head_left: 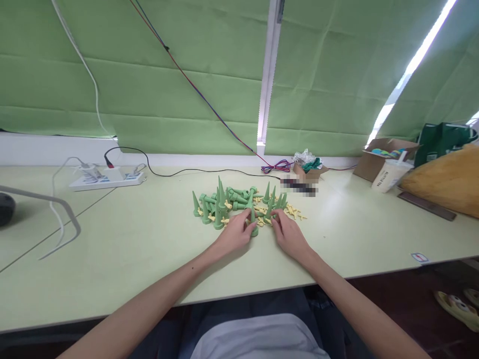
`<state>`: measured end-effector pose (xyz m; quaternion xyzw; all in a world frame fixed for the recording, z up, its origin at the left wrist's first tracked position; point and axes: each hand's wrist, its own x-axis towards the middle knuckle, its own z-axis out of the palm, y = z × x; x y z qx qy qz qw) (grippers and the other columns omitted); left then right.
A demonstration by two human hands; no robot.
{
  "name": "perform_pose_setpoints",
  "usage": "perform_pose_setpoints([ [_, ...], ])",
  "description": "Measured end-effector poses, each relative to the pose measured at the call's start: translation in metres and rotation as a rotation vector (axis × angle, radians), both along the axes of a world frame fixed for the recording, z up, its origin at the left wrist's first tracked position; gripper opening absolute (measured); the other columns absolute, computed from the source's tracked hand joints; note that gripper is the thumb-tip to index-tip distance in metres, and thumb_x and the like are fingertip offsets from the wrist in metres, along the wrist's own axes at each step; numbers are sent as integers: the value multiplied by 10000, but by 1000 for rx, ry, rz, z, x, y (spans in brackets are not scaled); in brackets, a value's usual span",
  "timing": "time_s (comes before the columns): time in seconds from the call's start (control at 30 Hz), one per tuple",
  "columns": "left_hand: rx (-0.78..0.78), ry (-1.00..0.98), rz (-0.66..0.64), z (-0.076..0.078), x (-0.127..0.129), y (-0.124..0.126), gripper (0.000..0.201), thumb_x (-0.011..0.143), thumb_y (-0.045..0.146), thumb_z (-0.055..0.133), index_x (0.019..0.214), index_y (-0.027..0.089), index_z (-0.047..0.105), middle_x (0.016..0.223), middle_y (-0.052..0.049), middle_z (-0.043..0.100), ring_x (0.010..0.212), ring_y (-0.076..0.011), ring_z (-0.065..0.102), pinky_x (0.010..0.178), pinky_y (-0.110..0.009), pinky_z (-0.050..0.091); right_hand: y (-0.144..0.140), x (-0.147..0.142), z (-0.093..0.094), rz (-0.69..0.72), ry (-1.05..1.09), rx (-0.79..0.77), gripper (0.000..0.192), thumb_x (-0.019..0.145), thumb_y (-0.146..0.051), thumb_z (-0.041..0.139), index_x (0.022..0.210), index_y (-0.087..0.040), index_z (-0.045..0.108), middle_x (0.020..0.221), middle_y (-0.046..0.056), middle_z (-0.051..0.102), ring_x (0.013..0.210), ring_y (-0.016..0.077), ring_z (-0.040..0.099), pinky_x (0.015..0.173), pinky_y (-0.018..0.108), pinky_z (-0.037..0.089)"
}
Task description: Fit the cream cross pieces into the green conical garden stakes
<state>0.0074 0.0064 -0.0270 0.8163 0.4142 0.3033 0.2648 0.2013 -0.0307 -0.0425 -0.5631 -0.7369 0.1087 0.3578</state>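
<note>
A heap of green cone-shaped plastic spikes [224, 200] lies on the pale green table [130, 239], mixed with several small yellow plastic pieces [295, 212]. Some spikes stand upright, others lie on their sides. My left hand [235, 233] rests at the near edge of the heap, its fingers closed around one upright green spike [253, 219]. My right hand [288, 233] lies just beside it, fingertips touching a green spike [269, 212] and the yellow pieces; whether it grips anything is unclear.
A white power strip [108, 178] with plugged cables sits at the back left. Cardboard boxes [377, 159], a paper cup [389, 175], a dark green bag [441, 142] and a yellow cushion [445, 184] stand at the back right. A grey metal stand [56, 219] lies at the left.
</note>
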Motion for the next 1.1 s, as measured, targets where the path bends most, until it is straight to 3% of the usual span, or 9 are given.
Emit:
perform_pose_setpoints([
  [0.37,-3,2,-9,2,0,-1,211,919,359,438,1000,191,537,788,-17,608,621,-155,560,589,-280,401,0,-4,-3,112,67,33,178,999,-271,320,1078,-210,468,871,47,612,749,199,577,682,312,427],
  [0.63,23,-15,43,2,-2,1,186,900,359,452,815,196,474,723,-7,548,631,-150,527,574,-270,370,1,-9,-3,176,164,76,162,975,-258,419,1097,-197,507,810,29,624,723,179,580,692,296,453],
  [0.87,1,-32,24,3,-4,1,156,896,335,455,857,193,510,754,-17,591,639,-148,537,591,-277,374,5,-11,-3,189,126,145,177,971,-227,424,916,-193,589,903,64,645,819,196,596,750,313,458],
  [1.1,16,6,22,5,-3,-1,167,878,341,480,881,188,547,734,-15,574,627,-153,520,567,-275,375,7,-9,-1,160,124,174,190,974,-212,406,881,-193,571,877,62,629,787,195,570,734,318,445],
])
